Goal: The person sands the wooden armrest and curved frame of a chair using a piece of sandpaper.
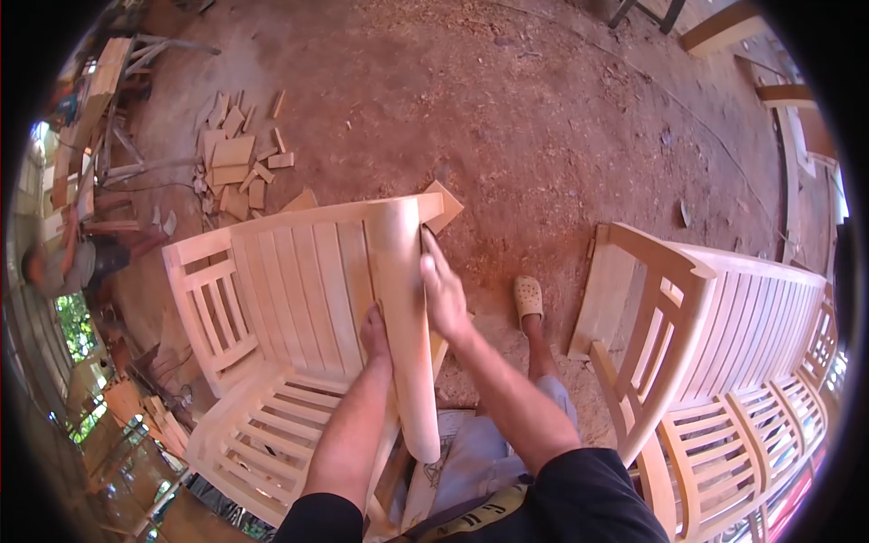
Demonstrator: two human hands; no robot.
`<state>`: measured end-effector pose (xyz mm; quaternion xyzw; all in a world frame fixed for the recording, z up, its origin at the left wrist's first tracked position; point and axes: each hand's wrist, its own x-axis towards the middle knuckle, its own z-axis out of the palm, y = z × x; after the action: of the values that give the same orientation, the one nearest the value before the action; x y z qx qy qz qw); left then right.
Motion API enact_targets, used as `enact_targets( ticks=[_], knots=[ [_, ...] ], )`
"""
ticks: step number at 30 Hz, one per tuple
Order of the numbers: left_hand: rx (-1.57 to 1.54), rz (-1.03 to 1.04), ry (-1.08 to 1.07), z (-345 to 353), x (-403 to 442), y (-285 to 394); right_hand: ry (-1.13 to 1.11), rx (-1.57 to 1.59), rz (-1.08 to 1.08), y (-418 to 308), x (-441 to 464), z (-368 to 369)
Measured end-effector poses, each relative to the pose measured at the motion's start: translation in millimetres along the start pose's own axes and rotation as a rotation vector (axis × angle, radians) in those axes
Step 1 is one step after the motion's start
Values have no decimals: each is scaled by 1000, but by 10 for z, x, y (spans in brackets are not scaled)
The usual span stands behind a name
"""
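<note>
A pale wooden bench (pixel 303 271) with a slatted back and seat stands in front of me, left of centre. Its broad, rounded armrest (pixel 403 317) runs toward my body. Against the left side of this armrest rests my left hand (pixel 375 333), its fingers mostly hidden behind the wood. My right hand (pixel 442 291) lies along the armrest's right side, fingers stretched toward the far end; a small dark spot shows at the fingertips, too small to make out.
A second slatted bench (pixel 715 344) stands at the right. Wood offcuts (pixel 233 156) lie on the dirt floor (pixel 543 136) at the upper left. A person (pixel 77 262) is at the far left. My foot wears a beige clog (pixel 528 297).
</note>
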<state>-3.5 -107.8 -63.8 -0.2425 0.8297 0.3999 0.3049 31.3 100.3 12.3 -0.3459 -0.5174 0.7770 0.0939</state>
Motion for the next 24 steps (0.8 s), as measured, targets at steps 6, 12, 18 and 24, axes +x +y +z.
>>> enact_targets(
  ticks=[6, 12, 18, 24],
  knots=[
    [-6, 26, -2, 24, -247, 212, -15, 235, 176, 131, 469, 137],
    [7, 4, 26, 47, -365, 368, 70, -79, -20, 130, -336, 140],
    [-72, -18, 8, 70, -267, 259, 111, -36, 13, -160, 309, 220],
    [187, 210, 16, -106, 639, -777, 256, -501, -337, 260, -323, 499]
  ],
)
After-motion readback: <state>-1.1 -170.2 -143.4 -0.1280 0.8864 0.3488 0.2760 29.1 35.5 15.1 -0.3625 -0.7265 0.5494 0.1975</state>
